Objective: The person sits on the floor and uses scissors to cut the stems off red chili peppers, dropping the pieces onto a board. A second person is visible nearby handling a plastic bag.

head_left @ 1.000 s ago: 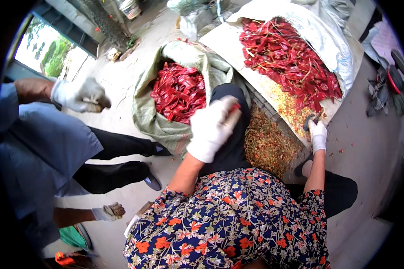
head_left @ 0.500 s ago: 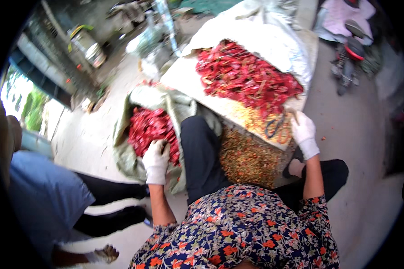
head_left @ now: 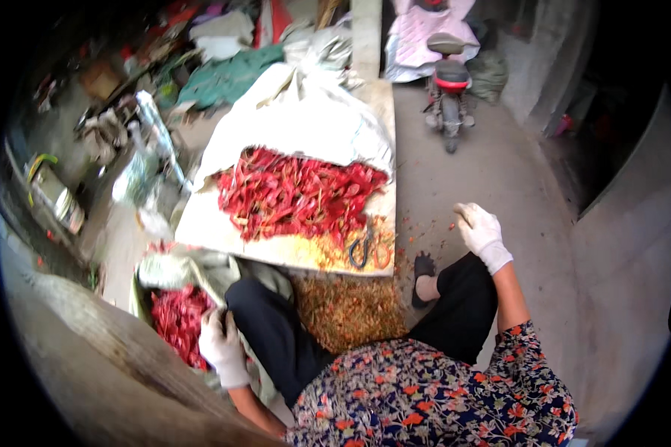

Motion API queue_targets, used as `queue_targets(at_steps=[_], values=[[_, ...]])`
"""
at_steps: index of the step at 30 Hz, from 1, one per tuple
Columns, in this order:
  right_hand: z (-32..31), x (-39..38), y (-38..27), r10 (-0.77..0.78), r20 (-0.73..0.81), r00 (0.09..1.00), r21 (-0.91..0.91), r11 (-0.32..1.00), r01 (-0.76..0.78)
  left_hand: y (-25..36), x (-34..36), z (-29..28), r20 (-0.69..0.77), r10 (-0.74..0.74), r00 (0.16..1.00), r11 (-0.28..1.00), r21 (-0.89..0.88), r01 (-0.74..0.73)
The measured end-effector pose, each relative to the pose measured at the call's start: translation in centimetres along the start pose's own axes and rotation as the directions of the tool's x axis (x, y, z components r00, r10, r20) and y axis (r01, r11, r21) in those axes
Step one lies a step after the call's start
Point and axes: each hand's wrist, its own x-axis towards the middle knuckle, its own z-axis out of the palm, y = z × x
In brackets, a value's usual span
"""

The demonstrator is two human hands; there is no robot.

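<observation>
My left hand [head_left: 222,344], in a white glove, is closed at the edge of a pale green sack [head_left: 173,270] beside my left knee. Dried red chillies [head_left: 180,316] fill the sack; whatever is in those fingers is hidden. Out past the board's right side, my gloved right hand [head_left: 479,229] hovers over my right knee with its fingers curled together. Anything in them is too small to make out. A heap of red chillies [head_left: 298,195] lies on the pale board [head_left: 201,216]. Scissors [head_left: 359,252] with a dark loop and an orange loop rest at its near right corner.
Chilli stems and scraps [head_left: 347,313] cover the ground between my legs. A white cloth sheet [head_left: 291,112] lies behind the heap. A scooter [head_left: 449,89] stands far right, a bucket [head_left: 68,208] far left. A large blurred beige shape [head_left: 119,350] fills the lower left.
The view has swung rightward, so the board sits further left. My right hand has moved away from the scissors, out past the board. My left hand remains by the sack.
</observation>
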Motion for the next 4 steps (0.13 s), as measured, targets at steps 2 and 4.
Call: queue_targets(at_steps=[2,4], values=[[-1.7,0.3,3.7,0.113,0.074,0.991,-0.144,0.984,-0.102,-3.8,0.0,1.8,-0.064,0.030,0.998,0.983,-0.179,-0.041],[-1.5,-1.6,8.6,0.274,0.151,0.950,-0.196,0.950,-0.243,-4.7,-0.4,3.9,-0.037,-0.030,0.999,0.966,-0.259,0.020]])
